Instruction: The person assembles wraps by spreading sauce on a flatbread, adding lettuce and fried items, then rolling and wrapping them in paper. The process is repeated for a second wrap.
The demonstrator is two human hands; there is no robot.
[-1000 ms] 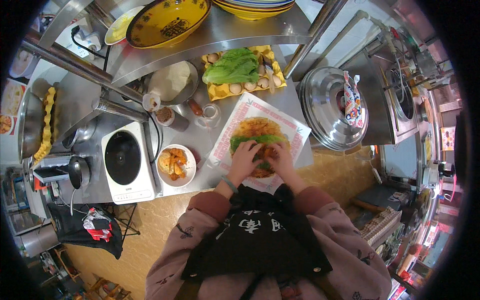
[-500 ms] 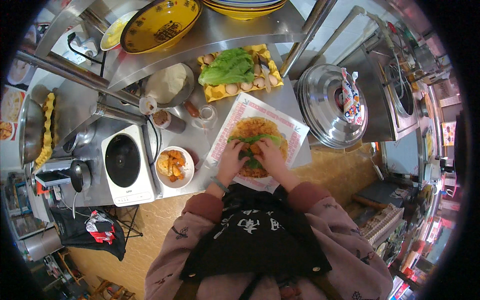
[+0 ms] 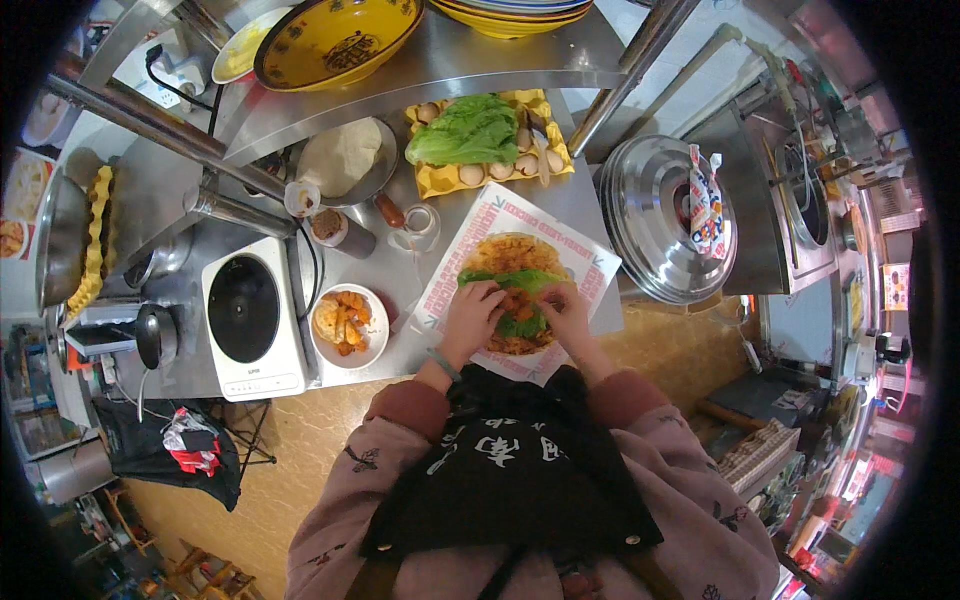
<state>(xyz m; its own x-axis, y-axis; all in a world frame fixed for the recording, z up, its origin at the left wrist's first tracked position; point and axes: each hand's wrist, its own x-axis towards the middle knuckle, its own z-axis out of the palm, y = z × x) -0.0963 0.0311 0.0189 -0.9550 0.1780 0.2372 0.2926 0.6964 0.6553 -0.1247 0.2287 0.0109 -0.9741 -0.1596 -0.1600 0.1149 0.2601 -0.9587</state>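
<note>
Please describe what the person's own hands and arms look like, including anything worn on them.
The left hand and right hand are ungloved. A thin greyish band circles the left wrist. The loose sleeves are dusty pink with dark sprig motifs, ending in plain reddish-brown cuffs.

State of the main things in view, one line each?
flatbread, lying flat, topped with lettuce
paper sheet, spread beneath flatbread
left hand, curled over flatbread
right hand, curled over flatbread
white bowl, holding food pieces
egg tray, holding eggs, leaf on top
portable cooktop, on or off unclear
metal lid, packet on top
</note>
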